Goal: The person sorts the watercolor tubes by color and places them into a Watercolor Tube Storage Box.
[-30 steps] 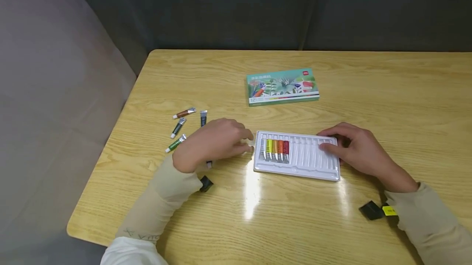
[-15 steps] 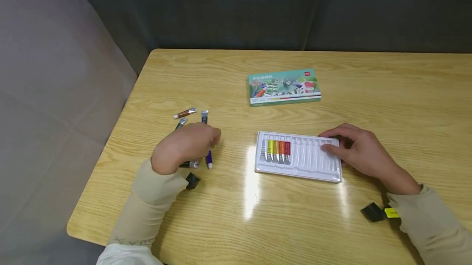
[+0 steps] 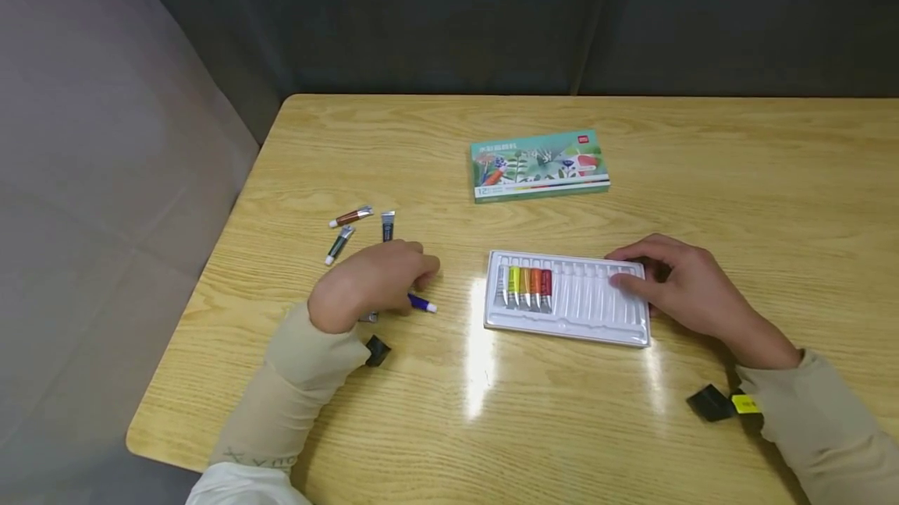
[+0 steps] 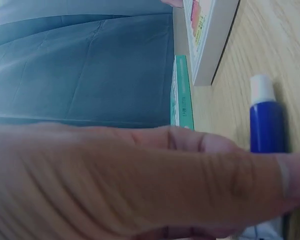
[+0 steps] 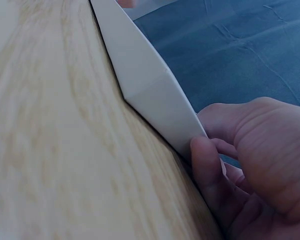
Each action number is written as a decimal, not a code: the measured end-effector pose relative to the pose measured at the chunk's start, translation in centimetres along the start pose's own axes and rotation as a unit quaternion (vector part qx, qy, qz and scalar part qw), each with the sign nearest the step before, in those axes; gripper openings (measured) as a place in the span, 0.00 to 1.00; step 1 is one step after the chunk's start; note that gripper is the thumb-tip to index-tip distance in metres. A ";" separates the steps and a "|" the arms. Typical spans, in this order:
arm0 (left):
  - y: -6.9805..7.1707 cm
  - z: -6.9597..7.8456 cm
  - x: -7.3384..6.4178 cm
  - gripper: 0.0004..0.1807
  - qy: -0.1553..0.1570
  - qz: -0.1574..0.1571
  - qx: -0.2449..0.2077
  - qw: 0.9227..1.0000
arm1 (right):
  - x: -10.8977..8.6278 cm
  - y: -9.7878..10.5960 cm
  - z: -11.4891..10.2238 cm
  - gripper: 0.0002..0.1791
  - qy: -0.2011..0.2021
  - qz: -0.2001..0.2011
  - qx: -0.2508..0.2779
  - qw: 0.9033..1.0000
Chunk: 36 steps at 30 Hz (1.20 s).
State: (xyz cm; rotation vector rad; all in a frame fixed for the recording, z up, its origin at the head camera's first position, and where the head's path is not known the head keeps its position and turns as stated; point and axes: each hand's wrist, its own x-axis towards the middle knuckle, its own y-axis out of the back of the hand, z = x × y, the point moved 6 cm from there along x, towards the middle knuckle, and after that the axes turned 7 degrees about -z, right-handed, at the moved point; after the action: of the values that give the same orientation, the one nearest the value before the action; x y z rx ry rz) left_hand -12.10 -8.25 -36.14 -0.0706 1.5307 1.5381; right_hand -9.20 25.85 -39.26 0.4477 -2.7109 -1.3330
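In the head view, my left hand (image 3: 375,280) is over the loose paint tubes at left. It pinches a blue paint tube (image 3: 423,303), whose white cap points right. The left wrist view has the thumb across this blue tube (image 4: 267,125), with the other fingertips partly hidden. My right hand (image 3: 677,286) grips the right end of a white plastic tray (image 3: 597,325), thumb on top. In the right wrist view its fingers (image 5: 206,157) are against the tray's side (image 5: 155,95). Several tubes, silvery-white to red (image 3: 545,290), lie in the tray's left slots.
A brown tube (image 3: 351,216), a dark green tube (image 3: 340,245) and a dark tube (image 3: 388,225) lie around the left hand. A silver tube end (image 3: 368,318) peeks out below it. The teal paint box (image 3: 541,168) lies behind the tray on the wooden table (image 3: 737,177).
My left hand has moved left from beside the tray to the loose tubes, then slightly right. The blue tube has turned, its cap now pointing right. My right hand stays on the tray.
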 end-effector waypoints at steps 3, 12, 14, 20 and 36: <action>0.0 0.4 0.2 0.12 -0.025 0.003 -0.013 1.000 | 0.0 0.0 0.0 0.14 0.001 0.000 0.003 1.000; 0.3 1.0 0.4 0.05 -0.054 0.023 -0.036 0.998 | 0.1 0.0 0.0 0.13 -0.010 -0.009 0.011 1.000; 0.4 1.1 0.5 0.03 -0.056 0.028 -0.039 0.997 | 0.1 0.1 0.0 0.13 -0.011 -0.009 0.010 1.000; 0.5 1.1 0.7 0.07 -0.055 0.036 -0.056 0.996 | 0.0 0.1 0.1 0.13 -0.012 -0.008 0.010 1.000; 0.5 2.2 1.6 0.12 -0.064 0.087 0.003 0.994 | 0.0 0.0 0.1 0.13 -0.016 -0.011 0.008 1.000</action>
State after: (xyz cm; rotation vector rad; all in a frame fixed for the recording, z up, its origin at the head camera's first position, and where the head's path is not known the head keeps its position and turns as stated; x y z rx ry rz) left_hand -12.15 -5.49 -36.24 0.1654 1.4716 1.6400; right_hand -9.23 25.96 -39.33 0.4633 -2.7524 -1.3378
